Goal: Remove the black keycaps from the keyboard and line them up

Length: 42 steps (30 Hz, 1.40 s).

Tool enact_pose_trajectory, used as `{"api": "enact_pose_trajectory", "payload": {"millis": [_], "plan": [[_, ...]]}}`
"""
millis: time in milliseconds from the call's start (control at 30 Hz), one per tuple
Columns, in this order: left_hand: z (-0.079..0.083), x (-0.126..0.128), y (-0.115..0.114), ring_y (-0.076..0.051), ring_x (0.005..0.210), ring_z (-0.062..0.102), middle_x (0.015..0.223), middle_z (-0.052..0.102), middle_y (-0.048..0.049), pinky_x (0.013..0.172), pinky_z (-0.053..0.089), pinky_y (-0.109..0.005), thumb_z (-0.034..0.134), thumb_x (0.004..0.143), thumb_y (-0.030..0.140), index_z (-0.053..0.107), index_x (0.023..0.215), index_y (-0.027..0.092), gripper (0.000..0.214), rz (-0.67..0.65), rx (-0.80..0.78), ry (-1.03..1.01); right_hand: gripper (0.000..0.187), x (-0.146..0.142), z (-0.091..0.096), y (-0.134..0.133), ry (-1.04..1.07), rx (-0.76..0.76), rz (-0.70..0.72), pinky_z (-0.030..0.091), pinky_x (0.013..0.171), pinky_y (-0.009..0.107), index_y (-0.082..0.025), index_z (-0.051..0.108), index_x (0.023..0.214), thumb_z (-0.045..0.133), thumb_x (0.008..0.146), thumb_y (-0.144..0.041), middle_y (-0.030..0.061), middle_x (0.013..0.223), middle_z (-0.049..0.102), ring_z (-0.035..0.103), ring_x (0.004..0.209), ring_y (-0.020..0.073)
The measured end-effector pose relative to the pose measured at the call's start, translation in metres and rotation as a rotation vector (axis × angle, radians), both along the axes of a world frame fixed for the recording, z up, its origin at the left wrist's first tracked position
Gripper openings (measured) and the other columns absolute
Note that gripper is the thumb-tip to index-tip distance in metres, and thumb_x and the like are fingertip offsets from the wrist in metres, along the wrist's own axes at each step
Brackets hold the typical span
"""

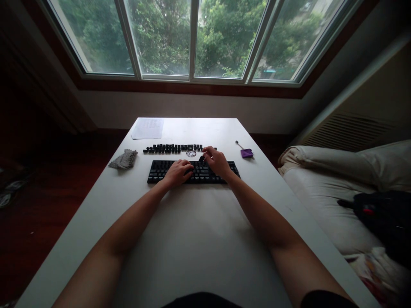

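A black keyboard (205,174) lies across the white table. My left hand (177,173) rests on its middle-left keys, palm down, with the fingers lying over them. Above the keyboard's back edge, my right hand (217,162) has thumb and fingers closed on a small black keycap (201,158). Behind the keyboard, several loose black keycaps (167,148) stand in rows. Between those rows and the keyboard is a small round, shiny dish (191,153), its contents too small to make out. My right hand covers part of the keyboard's right side.
Left of the keyboard lies a crumpled grey cloth (123,159). White papers (147,128) are at the table's far left corner. A purple cloth-like piece (247,153) and a thin dark-tipped stick (239,144) lie on the right. A pale sofa (317,196) stands beyond the table's right edge.
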<state>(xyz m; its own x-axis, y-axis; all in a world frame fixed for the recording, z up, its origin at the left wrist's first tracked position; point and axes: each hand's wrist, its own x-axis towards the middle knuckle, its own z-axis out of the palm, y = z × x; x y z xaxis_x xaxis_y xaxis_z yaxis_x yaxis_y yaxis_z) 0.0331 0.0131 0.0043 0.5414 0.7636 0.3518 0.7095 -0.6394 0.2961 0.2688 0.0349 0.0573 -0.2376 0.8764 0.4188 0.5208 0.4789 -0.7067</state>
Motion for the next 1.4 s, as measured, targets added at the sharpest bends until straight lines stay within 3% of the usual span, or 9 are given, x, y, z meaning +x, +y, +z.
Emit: {"api": "enact_pose_trajectory", "payload": {"millis": [333, 667, 767, 867, 1033, 1200, 1400], "plan": [[-0.003, -0.004, 0.004, -0.027, 0.111, 0.058, 0.12, 0.066, -0.007, 0.099, 0.047, -0.045, 0.061, 0.094, 0.04, 0.071, 0.115, 0.028, 0.026, 0.029, -0.003, -0.019, 0.007, -0.008, 0.014, 0.041, -0.035, -0.182, 0.229, 0.047, 0.059, 0.023, -0.022, 0.07, 0.094, 0.064, 0.089, -0.023, -0.0006, 0.077, 0.071, 0.065, 0.058, 0.0124], [-0.002, -0.013, 0.006, -0.026, 0.109, 0.06, 0.117, 0.068, -0.0063, 0.099, 0.047, -0.044, 0.065, 0.091, 0.038, 0.073, 0.111, 0.028, 0.025, 0.063, -0.031, -0.035, 0.008, -0.025, 0.018, 0.057, -0.137, -0.264, 0.301, 0.044, 0.055, 0.022, -0.022, 0.072, 0.091, 0.068, 0.086, -0.018, -0.0013, 0.071, 0.072, 0.065, 0.055, 0.0115], [0.0, -0.015, 0.007, -0.027, 0.109, 0.06, 0.118, 0.068, -0.0064, 0.098, 0.047, -0.044, 0.064, 0.091, 0.039, 0.073, 0.111, 0.028, 0.025, 0.06, -0.031, -0.027, 0.009, -0.031, 0.022, 0.053, -0.226, -0.229, 0.335, 0.043, 0.059, 0.023, -0.023, 0.073, 0.092, 0.066, 0.087, -0.019, -0.0015, 0.072, 0.071, 0.064, 0.057, 0.0119], [0.001, -0.02, 0.007, -0.027, 0.109, 0.059, 0.117, 0.068, -0.0062, 0.098, 0.047, -0.044, 0.065, 0.09, 0.039, 0.073, 0.111, 0.027, 0.025, 0.074, -0.031, -0.019, 0.012, -0.036, 0.026, 0.039, -0.293, -0.092, 0.356, 0.041, 0.061, 0.023, -0.024, 0.074, 0.094, 0.066, 0.087, -0.019, -0.0012, 0.073, 0.071, 0.063, 0.062, 0.013], [0.002, -0.027, 0.007, -0.027, 0.11, 0.059, 0.117, 0.067, -0.0063, 0.1, 0.047, -0.045, 0.064, 0.089, 0.038, 0.074, 0.11, 0.029, 0.024, 0.097, -0.048, 0.007, 0.015, -0.035, 0.02, 0.014, -0.274, 0.047, 0.224, 0.038, 0.063, 0.025, -0.024, 0.073, 0.096, 0.066, 0.086, -0.018, -0.0001, 0.072, 0.07, 0.058, 0.061, 0.0138], [0.003, -0.027, 0.007, -0.027, 0.109, 0.059, 0.117, 0.067, -0.0064, 0.098, 0.047, -0.045, 0.064, 0.089, 0.038, 0.074, 0.109, 0.029, 0.024, 0.084, -0.048, 0.002, 0.012, -0.019, 0.004, 0.011, -0.119, -0.033, 0.154, 0.046, 0.066, 0.027, -0.024, 0.071, 0.098, 0.062, 0.09, -0.026, 0.0015, 0.076, 0.073, 0.064, 0.066, 0.0167], [0.003, -0.024, 0.005, -0.027, 0.108, 0.059, 0.116, 0.067, -0.0063, 0.098, 0.047, -0.045, 0.064, 0.089, 0.036, 0.074, 0.109, 0.028, 0.024, 0.105, -0.043, 0.002, 0.016, -0.004, -0.015, 0.011, 0.106, -0.14, 0.187, 0.055, 0.068, 0.032, -0.023, 0.068, 0.099, 0.062, 0.09, -0.034, 0.0027, 0.077, 0.074, 0.07, 0.068, 0.019]]}}
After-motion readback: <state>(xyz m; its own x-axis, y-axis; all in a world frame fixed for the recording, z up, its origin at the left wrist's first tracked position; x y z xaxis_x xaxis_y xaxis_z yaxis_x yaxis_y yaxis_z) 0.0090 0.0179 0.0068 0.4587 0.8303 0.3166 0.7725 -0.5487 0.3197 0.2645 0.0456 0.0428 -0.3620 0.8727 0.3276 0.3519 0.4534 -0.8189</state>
